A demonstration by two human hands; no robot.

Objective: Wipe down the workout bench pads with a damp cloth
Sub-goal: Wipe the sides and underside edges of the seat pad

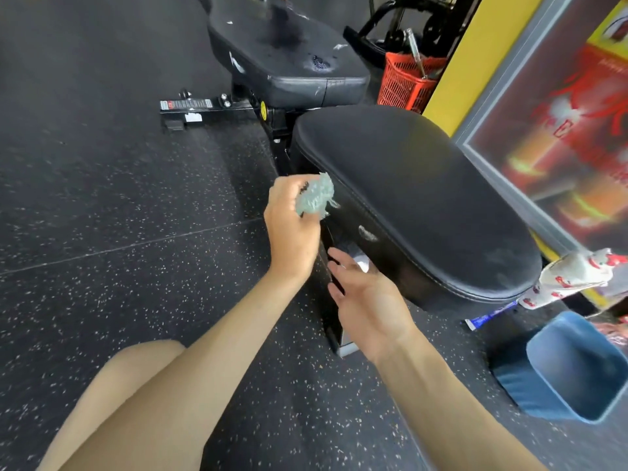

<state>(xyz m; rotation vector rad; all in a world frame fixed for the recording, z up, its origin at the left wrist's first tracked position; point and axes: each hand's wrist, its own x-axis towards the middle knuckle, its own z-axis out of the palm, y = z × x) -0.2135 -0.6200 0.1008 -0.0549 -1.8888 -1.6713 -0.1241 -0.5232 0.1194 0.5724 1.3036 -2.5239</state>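
While I am looking down over the speckled rubber floor (102,215), the farther pad (282,52) of the bench is lying at the top of my view, with a torn spot near its end; I cannot tell if it is already wiped. Below it, my left hand (292,232) is gripping the damp cloth (314,198), a pale green one bunched into a ball, and my fingers are curling round it. The cloth is hanging just beside the left side wall of the near pad (407,198), and I cannot tell if it is touching the leather or is only very near. A little to the right and lower, my right hand (367,294) is lying open with relaxed fingers, holding nothing, under the edge of this pad and close to the metal frame (345,345). I am judging that the step in hand is the side of the near pad, and that its top, which is showing dull grey marks at the end near me, is not yet done. For the next move I am thinking the cloth needs pressing flat against the side and drawing along it, then going over the top. At the far right a blue bucket (571,365) is standing on the floor near the pad
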